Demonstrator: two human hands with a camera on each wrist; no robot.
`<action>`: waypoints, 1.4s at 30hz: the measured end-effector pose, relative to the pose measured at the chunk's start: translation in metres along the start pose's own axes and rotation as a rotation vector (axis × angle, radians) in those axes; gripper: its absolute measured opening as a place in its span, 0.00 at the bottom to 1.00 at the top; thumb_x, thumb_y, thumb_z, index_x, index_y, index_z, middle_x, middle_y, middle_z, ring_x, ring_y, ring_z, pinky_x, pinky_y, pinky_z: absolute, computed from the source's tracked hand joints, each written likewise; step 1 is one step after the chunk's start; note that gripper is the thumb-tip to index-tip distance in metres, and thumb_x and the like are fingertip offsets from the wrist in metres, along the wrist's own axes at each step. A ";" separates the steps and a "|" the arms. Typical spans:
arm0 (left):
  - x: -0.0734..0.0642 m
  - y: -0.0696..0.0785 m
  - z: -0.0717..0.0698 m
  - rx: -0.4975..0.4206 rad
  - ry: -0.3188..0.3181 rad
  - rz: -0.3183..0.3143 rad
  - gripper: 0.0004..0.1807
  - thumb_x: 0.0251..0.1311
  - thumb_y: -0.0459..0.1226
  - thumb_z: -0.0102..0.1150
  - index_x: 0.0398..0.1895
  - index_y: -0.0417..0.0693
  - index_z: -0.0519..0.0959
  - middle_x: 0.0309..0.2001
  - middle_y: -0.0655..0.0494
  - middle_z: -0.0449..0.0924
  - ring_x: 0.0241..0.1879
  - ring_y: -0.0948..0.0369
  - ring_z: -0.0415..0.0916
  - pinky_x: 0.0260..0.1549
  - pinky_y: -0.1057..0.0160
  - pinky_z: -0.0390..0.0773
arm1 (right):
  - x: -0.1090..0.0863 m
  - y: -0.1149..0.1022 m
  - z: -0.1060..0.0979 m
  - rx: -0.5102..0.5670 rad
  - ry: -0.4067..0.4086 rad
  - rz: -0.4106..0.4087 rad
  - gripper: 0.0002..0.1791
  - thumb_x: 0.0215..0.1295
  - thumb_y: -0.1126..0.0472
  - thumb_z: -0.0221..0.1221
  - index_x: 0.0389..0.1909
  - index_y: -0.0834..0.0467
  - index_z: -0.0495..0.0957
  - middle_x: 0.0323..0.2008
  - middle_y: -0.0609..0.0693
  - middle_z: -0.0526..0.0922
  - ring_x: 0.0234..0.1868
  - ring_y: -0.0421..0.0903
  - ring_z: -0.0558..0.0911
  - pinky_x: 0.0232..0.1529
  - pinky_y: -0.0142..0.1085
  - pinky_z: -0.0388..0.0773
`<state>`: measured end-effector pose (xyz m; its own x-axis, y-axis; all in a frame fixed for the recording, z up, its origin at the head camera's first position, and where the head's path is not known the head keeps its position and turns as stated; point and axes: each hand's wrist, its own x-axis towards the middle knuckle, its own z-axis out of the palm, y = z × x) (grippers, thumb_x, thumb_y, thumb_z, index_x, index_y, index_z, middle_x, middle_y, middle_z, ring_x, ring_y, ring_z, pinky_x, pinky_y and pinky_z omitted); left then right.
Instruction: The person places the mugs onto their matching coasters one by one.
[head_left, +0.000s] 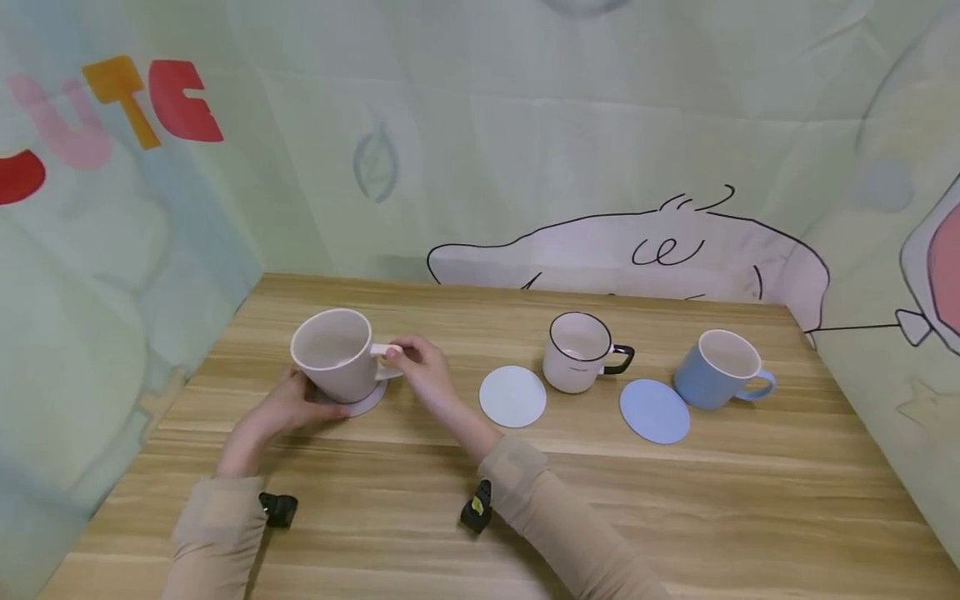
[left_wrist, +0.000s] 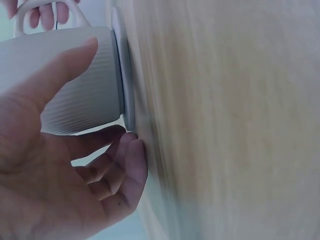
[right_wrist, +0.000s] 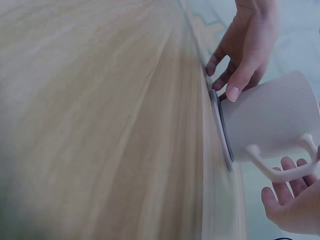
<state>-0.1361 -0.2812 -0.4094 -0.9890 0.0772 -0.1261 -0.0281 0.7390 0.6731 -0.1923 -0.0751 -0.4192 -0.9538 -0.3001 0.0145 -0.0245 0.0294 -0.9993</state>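
A large off-white mug point(head_left: 334, 360) with a finely ribbed side stands upright on a pale round coaster point(head_left: 369, 402) at the table's left. My right hand point(head_left: 422, 367) holds its handle point(right_wrist: 280, 175) between thumb and fingers. Low on the mug's left side is my left hand point(head_left: 296, 406), thumb in front and fingers loosely bent behind. In the left wrist view, fingertips point(left_wrist: 131, 137) touch or nearly touch the coaster's edge, and the thumb lies across the mug's side. Whether that thumb presses the mug, I cannot tell.
Right of my hands lies a white coaster point(head_left: 513, 397), beside a white mug point(head_left: 576, 354) with black rim and handle. Farther right, a blue coaster point(head_left: 655, 411) lies beside a blue mug point(head_left: 716, 371). A printed cloth point(head_left: 480, 167) hangs behind the wooden table point(head_left: 390, 517).
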 end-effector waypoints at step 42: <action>-0.035 0.019 -0.007 -0.043 0.115 -0.054 0.50 0.59 0.48 0.63 0.72 0.28 0.47 0.65 0.26 0.55 0.60 0.31 0.62 0.51 0.35 0.71 | -0.023 -0.014 -0.063 0.022 -0.135 0.053 0.19 0.69 0.58 0.53 0.56 0.64 0.73 0.55 0.61 0.79 0.58 0.52 0.78 0.64 0.42 0.71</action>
<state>-0.1031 -0.2747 -0.3876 -0.9960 -0.0408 -0.0798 -0.0851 0.7101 0.6989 -0.1884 -0.0083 -0.4037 -0.9046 -0.4243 -0.0421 0.0330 0.0288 -0.9990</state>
